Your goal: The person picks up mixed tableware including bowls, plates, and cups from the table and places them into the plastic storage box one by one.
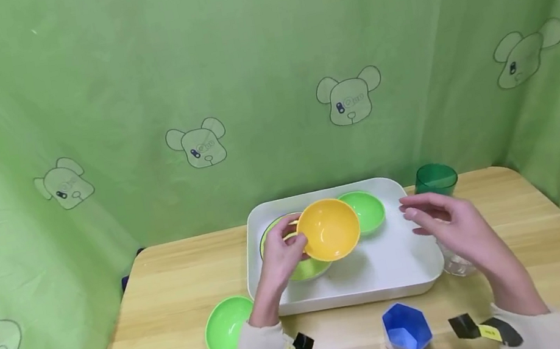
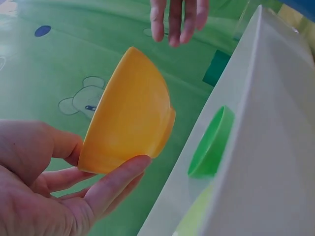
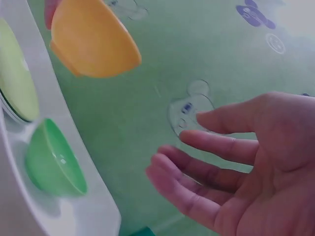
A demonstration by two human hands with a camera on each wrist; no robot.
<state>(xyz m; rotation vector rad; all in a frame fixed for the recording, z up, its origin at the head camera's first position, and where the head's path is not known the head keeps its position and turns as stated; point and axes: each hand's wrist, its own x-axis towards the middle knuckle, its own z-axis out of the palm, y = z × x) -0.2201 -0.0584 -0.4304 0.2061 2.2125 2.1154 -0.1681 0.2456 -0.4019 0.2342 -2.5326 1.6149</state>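
Observation:
A yellow-orange bowl [image 1: 330, 230] hangs above the white tray [image 1: 395, 266], its inside turned toward the head camera. My left hand [image 1: 283, 251] pinches its left edge; in the left wrist view the thumb is at the rim and fingers [image 2: 120, 183] lie along the outside. My right hand [image 1: 452, 226] is held over the tray's right side, fingers loosely bent and holding nothing. In the tray, a green bowl [image 1: 370, 212] sits toward the back, right of the yellow one. Green plates [image 1: 307, 270] lie at the tray's left, partly hidden by my left hand and the bowl.
Another green bowl [image 1: 226, 330] stands on the wooden table [image 1: 163, 305] in front of the tray's left corner. A blue hexagonal cup [image 1: 406, 329] stands before the tray. Right of it are a dark green cup [image 1: 435, 179] and a clear cup [image 1: 459, 265], partly behind my right hand.

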